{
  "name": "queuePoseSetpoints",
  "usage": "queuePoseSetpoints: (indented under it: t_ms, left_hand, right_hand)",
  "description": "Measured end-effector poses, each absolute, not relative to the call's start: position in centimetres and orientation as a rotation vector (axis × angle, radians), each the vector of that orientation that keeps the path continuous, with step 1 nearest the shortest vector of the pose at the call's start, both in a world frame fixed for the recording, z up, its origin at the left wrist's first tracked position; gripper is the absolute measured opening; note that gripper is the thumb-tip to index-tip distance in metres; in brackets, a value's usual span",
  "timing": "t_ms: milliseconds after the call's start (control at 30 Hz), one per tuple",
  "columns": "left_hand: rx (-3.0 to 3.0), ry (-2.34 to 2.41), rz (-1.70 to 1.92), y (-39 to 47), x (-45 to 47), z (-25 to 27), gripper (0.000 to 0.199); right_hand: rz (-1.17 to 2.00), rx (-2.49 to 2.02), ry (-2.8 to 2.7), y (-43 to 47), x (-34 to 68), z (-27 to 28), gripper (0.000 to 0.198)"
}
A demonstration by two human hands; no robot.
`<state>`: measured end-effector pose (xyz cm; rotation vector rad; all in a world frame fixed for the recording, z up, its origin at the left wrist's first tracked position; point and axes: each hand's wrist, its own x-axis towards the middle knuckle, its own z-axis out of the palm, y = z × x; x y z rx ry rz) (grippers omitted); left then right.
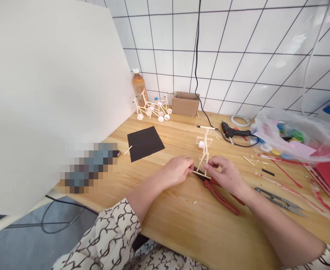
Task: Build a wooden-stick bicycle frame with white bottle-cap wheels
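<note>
A small bicycle-like model [205,153] of pale wooden sticks stands upright between my hands, its handlebar dark-tipped and a white round piece at its far side. My left hand [179,170] is closed at the left end of the model's bottom cross stick, fingertips pinched together. With thumb and fingers, my right hand [225,174] grips the model low on its right leg. Red-handled pliers [221,198] lie under the cross stick, their dark jaws partly hidden by it and one handle passing beneath my right hand.
Similar stick models [153,107] stand by a drink bottle [139,85] and cardboard box [185,104]. Black card [145,143] lies left. To the right are a glue gun [235,131], tape roll [240,120], plastic bag [291,131], thread snips [280,200] and stick scraps.
</note>
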<state>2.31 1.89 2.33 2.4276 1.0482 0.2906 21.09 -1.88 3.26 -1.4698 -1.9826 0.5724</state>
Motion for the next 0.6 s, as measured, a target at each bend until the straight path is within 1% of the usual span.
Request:
queuePoseSetpoints:
  t_ms: [167,400,600]
  left_hand:
    - [2.464,0.960,0.275,3.0,2.8,2.4,0.013]
    - [2.449,0.895,0.291,3.6,2.8,1.8,0.012]
    - [2.409,0.866,0.338,3.9,2.6,1.3,0.012]
  right_hand:
    - [0.567,-1.459,-1.994,-1.8,21.3,3.0,0.031]
    - [0.464,-1.459,-2.008,-1.6,21.6,2.0,0.030]
    - [0.458,-1.473,-2.025,-1.6,21.7,1.6,0.028]
